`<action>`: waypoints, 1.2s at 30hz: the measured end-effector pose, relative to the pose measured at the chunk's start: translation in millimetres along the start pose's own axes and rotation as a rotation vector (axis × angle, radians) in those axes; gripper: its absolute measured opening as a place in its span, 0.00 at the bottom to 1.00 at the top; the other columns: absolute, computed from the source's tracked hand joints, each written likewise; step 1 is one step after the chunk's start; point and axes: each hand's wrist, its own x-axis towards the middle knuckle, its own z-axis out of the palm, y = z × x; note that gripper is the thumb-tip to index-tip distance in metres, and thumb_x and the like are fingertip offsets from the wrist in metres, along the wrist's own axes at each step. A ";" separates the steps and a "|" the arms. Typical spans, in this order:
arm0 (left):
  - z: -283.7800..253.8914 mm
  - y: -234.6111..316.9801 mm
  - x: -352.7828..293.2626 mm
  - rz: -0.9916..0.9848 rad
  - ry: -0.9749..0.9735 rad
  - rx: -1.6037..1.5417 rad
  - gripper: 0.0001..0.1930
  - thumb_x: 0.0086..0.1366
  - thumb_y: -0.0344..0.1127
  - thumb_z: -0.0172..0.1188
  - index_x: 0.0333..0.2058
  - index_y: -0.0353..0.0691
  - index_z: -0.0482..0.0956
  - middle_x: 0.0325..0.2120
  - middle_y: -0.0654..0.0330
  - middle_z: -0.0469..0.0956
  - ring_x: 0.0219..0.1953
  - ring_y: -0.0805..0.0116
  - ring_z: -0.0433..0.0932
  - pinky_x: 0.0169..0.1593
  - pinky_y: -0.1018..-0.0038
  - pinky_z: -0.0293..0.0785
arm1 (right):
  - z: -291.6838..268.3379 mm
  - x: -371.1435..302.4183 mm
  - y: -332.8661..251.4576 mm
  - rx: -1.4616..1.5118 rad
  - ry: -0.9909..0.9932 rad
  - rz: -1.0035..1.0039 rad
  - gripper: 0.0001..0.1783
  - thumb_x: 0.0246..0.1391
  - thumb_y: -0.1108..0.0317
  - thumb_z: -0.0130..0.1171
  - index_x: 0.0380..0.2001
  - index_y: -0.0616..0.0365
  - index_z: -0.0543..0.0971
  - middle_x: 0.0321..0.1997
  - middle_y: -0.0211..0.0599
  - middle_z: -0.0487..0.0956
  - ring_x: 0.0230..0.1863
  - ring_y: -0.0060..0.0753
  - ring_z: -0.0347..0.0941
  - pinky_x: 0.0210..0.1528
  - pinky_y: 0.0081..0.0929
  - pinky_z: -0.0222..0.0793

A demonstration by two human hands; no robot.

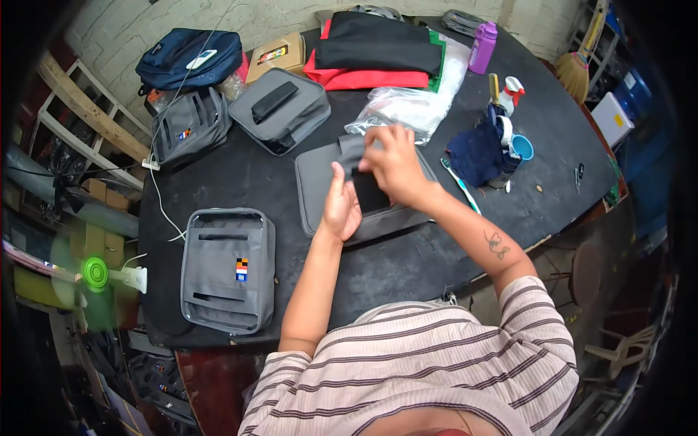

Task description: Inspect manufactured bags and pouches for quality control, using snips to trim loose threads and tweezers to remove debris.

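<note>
A grey zippered case [315,190] lies flat in front of me, with a black handle wrap [373,190] across its top. At the upper end of that wrap is a short grey strap [350,148]. My left hand [340,211] rests on the case beside the black wrap, its thumb raised and fingers apart. Above the wrap, my right hand [396,166] is curled with its fingertips drawn together near the strap. Those fingertips are smeared by motion, and what they pinch is hidden.
Around my work are grey cases [228,254] [280,109] [190,129], a navy backpack [190,62], folded fabric [378,47] and clear plastic [407,109]. To the right are a toothbrush [461,187], blue cloth [476,154], blue cup [522,147], spray bottle [510,94] and purple bottle [483,48].
</note>
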 end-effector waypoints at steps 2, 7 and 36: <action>3.1 -2.0 -4.8 -0.134 -0.070 0.043 0.52 0.61 0.75 0.22 0.56 0.25 0.64 0.46 0.37 0.75 0.51 0.47 0.75 0.59 0.59 0.67 | 5.0 25.5 22.8 -0.063 0.100 0.143 0.04 0.48 0.72 0.53 0.27 0.55 0.77 0.41 0.37 0.71 0.45 0.47 0.64 0.44 0.44 0.58; -13.3 -26.6 1.7 -0.279 -0.212 -0.334 0.52 0.60 0.75 0.28 0.59 0.24 0.59 0.56 0.28 0.62 0.59 0.35 0.63 0.60 0.42 0.59 | -8.7 77.3 70.8 0.325 0.039 0.261 0.08 0.56 0.68 0.54 0.30 0.63 0.75 0.29 0.45 0.76 0.34 0.44 0.73 0.37 0.36 0.67; -24.3 65.0 97.3 -0.248 0.467 -0.506 0.19 0.74 0.36 0.34 0.53 0.26 0.64 0.45 0.47 0.75 0.49 0.51 0.75 0.57 0.46 0.68 | -10.8 -96.0 -12.9 0.096 -0.020 -0.100 0.08 0.44 0.68 0.64 0.28 0.56 0.76 0.42 0.30 0.80 0.50 0.28 0.75 0.55 0.42 0.62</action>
